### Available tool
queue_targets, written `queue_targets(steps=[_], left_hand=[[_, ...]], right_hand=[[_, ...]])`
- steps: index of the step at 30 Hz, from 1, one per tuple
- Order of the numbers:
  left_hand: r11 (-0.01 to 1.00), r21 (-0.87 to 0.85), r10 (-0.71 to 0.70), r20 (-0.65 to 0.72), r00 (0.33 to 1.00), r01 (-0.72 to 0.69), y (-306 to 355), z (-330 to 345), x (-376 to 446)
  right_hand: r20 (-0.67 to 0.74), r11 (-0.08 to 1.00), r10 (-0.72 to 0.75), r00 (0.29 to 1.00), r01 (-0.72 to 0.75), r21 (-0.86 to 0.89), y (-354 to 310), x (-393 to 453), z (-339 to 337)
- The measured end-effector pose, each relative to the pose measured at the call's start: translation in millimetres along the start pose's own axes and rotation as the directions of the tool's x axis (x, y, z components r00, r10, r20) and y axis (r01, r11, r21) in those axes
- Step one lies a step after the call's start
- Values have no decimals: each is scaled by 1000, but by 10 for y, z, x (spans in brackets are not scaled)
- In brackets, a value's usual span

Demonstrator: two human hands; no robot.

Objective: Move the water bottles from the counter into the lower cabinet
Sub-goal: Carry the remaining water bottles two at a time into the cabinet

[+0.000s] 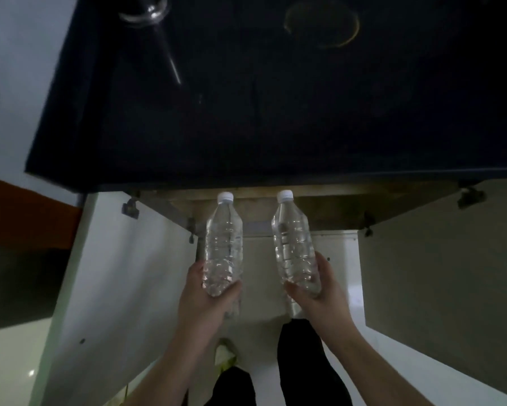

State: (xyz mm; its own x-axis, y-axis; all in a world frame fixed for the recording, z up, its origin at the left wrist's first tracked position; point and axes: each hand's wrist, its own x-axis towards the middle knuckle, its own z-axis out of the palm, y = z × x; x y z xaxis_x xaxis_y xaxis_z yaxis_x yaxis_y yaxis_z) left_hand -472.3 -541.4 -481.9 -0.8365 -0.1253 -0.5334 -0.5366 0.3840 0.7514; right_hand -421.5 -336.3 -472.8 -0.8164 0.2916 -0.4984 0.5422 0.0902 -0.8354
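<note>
Two clear water bottles are sitting in your hands in the head view, one each, held out side by side in front of the open lower cabinet (275,247). Your left hand (205,300) is wrapping around the base of the left bottle (223,244), thumb lying across its near side and fingers curling under it. Your right hand (319,291) is gripping the bottom of the right bottle (294,244) in the same way, with the thumb (294,290) pressing on its lower front. Both bottles are pointing away from you, white caps toward the cabinet's top edge, and the two are apart from each other, not touching. Above them the dark counter (275,112) is filling the upper part of the view, with a glass object (147,10) standing near its far left corner. Both white cabinet doors, the left door (114,288) and the right door (437,273), are standing swung open on either side of your arms. Your dark trouser legs (299,361) are showing below, between your forearms.
</note>
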Motion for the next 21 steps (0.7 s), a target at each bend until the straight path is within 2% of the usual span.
queue_targets(steps=[8, 16, 21], left_hand=[[993, 34, 110, -27, 994, -109, -337, 306, 820], [960, 108, 276, -188, 943, -259, -321, 682, 1553], [930, 162, 363, -251, 897, -331, -285, 917, 2017]], right_hand=[[-197, 996, -53, 979, 67, 64, 597, 653, 369], [-301, 989, -146, 942, 139, -44, 832, 1224, 263], [-344, 965, -261, 902, 233, -119, 893, 1575, 179]])
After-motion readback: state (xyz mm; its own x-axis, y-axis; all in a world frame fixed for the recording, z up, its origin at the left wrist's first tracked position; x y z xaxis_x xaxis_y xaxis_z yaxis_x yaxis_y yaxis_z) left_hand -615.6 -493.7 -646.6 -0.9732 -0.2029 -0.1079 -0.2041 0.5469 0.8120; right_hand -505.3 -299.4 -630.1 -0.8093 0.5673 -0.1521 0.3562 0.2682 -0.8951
